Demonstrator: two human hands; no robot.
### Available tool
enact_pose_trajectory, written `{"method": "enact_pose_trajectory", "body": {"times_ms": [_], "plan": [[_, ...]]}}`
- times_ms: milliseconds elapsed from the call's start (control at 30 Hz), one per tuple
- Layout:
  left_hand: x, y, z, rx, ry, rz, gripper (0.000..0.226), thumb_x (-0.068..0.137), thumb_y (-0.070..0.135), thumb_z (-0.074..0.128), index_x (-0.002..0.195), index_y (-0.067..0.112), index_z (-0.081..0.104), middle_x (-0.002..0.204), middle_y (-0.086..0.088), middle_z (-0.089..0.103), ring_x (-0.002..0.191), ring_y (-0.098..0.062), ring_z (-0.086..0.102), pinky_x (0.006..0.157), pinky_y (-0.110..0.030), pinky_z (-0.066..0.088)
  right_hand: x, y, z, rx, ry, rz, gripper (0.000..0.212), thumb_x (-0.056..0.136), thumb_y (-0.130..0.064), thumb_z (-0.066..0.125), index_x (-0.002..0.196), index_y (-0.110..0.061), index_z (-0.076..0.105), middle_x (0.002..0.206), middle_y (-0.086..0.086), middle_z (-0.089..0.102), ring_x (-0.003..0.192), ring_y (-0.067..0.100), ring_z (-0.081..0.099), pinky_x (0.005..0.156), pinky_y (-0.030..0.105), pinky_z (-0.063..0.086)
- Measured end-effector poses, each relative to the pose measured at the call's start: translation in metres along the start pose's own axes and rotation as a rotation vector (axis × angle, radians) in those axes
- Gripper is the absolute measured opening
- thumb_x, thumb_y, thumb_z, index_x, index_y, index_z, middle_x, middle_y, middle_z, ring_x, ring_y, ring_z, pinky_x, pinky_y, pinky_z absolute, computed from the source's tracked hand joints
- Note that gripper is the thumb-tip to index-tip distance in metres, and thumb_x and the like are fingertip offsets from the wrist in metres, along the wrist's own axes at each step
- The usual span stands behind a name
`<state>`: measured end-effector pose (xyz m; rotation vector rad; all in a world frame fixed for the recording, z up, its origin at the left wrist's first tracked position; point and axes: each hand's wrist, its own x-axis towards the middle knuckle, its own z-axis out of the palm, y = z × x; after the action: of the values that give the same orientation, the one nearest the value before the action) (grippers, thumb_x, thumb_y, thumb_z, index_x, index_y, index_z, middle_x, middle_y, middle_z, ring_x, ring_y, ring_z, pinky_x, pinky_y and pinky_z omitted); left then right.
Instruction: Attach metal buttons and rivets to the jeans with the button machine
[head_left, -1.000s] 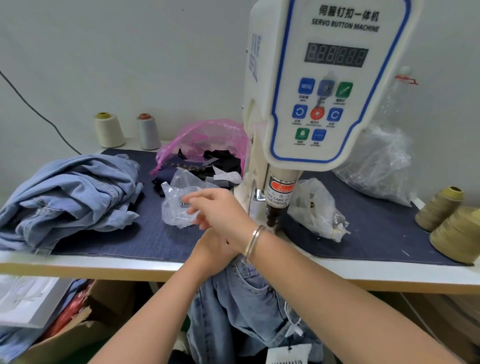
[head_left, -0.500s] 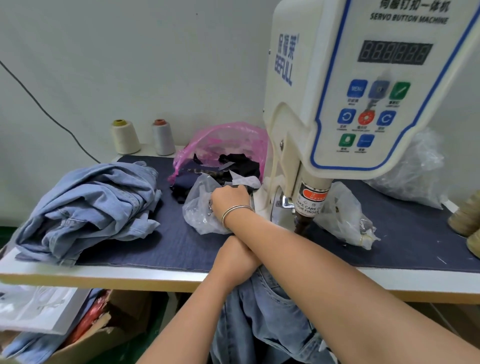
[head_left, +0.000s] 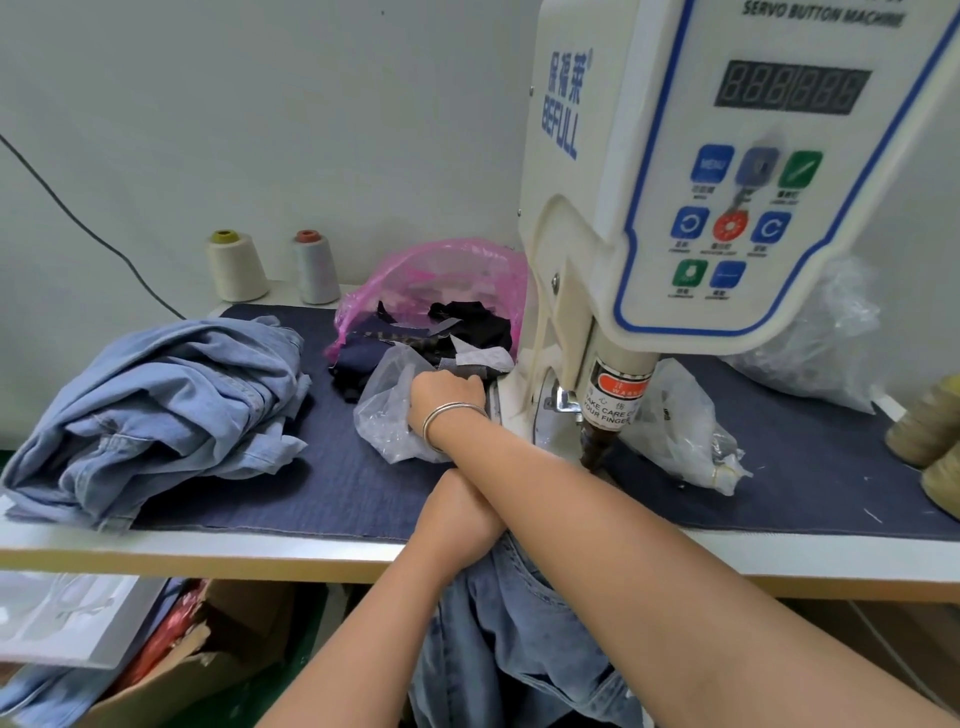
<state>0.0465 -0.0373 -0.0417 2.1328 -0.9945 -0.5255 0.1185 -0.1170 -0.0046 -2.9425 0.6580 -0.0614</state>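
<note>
Your right hand (head_left: 445, 395) has gone further left and away from you. 1 s ago it hovered above the near edge of the clear plastic bag (head_left: 389, 410), fingers loosely spread. Half a second ago it had dropped onto the bag's top. Now it is sunk into the bag's mouth, fingers hidden, knuckles and the bracelet (head_left: 451, 418) showing. Bag looks more crumpled and pushed down under the hand.

Your right forearm now lies lower across your left wrist.

Your head has moved in and left: the button machine (head_left: 727, 208) fills more of the view.
</note>
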Motion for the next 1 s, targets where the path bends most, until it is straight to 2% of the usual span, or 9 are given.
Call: {"method": "enact_pose_trajectory", "body": {"times_ms": [133,267,333,433,533,700,833,900,1000], "plan": [[-0.004,0.001,0.000,-0.090,0.032,0.011,0.007,0.068,0.033,0.034,0.069,0.028,0.038,0.082,-0.007,0.059,0.085,-0.019,0.046,0.076,-0.032,0.040,-0.001,0.000,-0.003,0.152,-0.055,0.124,0.030,0.087,-0.023,0.053,0.116,-0.017,0.060,0.116,0.003,0.062,0.112,0.026,0.054,0.084,0.036,0.026],[-0.008,0.004,-0.003,-0.121,0.074,0.019,0.016,0.068,0.033,0.037,0.068,0.021,0.047,0.076,-0.007,0.059,0.075,-0.022,0.049,0.072,-0.040,0.046,-0.004,0.000,-0.005,0.284,-0.066,0.160,0.027,0.087,-0.027,0.056,0.111,-0.021,0.065,0.114,0.003,0.064,0.109,0.026,0.055,0.086,0.036,0.030],[-0.010,0.004,-0.003,-0.186,0.085,0.030,0.016,0.064,0.030,0.043,0.059,0.017,0.051,0.059,0.001,0.052,0.063,-0.020,0.041,0.060,-0.039,0.040,-0.008,0.005,-0.008,0.473,-0.022,0.173,0.016,0.086,-0.025,0.057,0.095,-0.022,0.070,0.106,0.002,0.067,0.102,0.025,0.058,0.090,0.035,0.040],[-0.012,0.007,-0.004,-0.236,0.037,0.048,0.022,0.058,0.033,0.051,0.043,0.018,0.047,0.043,0.009,0.040,0.054,-0.011,0.029,0.056,-0.030,0.028,-0.028,0.014,-0.023,0.807,0.129,0.168,0.023,0.080,-0.014,0.060,0.059,-0.024,0.058,0.076,-0.004,0.066,0.081,0.019,0.061,0.073,0.029,0.048],[-0.012,0.007,-0.004,-0.268,0.064,0.077,0.041,0.059,0.043,0.055,0.050,0.004,0.043,0.051,0.000,0.041,0.058,-0.013,0.030,0.058,-0.033,0.027,-0.062,0.020,-0.036,1.109,0.181,0.155,0.021,0.074,-0.007,0.062,0.057,-0.019,0.060,0.069,-0.001,0.068,0.080,0.020,0.068,0.073,0.028,0.053],[-0.016,0.010,-0.004,-0.244,0.072,0.089,0.040,0.056,0.047,0.056,0.048,0.011,0.042,0.051,-0.003,0.040,0.057,-0.016,0.030,0.057,-0.035,0.028,-0.127,0.034,-0.046,1.403,0.173,0.162,0.017,0.077,-0.003,0.068,0.069,-0.018,0.065,0.067,0.000,0.068,0.062,0.008,0.065,0.060,0.013,0.049],[-0.016,0.014,-0.005,-0.134,0.106,0.202,0.057,0.063,0.053,0.039,0.076,0.002,0.064,0.076,-0.013,0.068,0.078,-0.029,0.063,0.069,-0.046,0.051,-0.169,0.037,-0.051,1.350,0.147,0.107,0.025,0.081,-0.004,0.068,0.070,-0.026,0.068,0.065,-0.009,0.066,0.066,0.006,0.061,0.073,0.020,0.050],[-0.016,0.012,-0.006,-0.117,0.103,0.203,0.058,0.059,0.053,0.038,0.078,0.008,0.069,0.080,-0.015,0.070,0.078,-0.025,0.063,0.071,-0.046,0.051,-0.190,0.045,-0.051,1.304,0.161,0.056,0.026,0.083,-0.006,0.068,0.073,-0.029,0.071,0.063,-0.014,0.067,0.065,-0.003,0.062,0.075,0.017,0.051],[-0.016,0.009,-0.005,-0.181,0.029,0.196,0.044,0.061,0.049,0.048,0.063,0.011,0.069,0.060,-0.007,0.062,0.061,-0.021,0.048,0.062,-0.038,0.043,-0.213,0.066,-0.051,1.264,0.149,0.019,0.025,0.085,-0.006,0.066,0.080,-0.029,0.074,0.063,-0.012,0.067,0.059,-0.004,0.059,0.062,0.014,0.049]]}}
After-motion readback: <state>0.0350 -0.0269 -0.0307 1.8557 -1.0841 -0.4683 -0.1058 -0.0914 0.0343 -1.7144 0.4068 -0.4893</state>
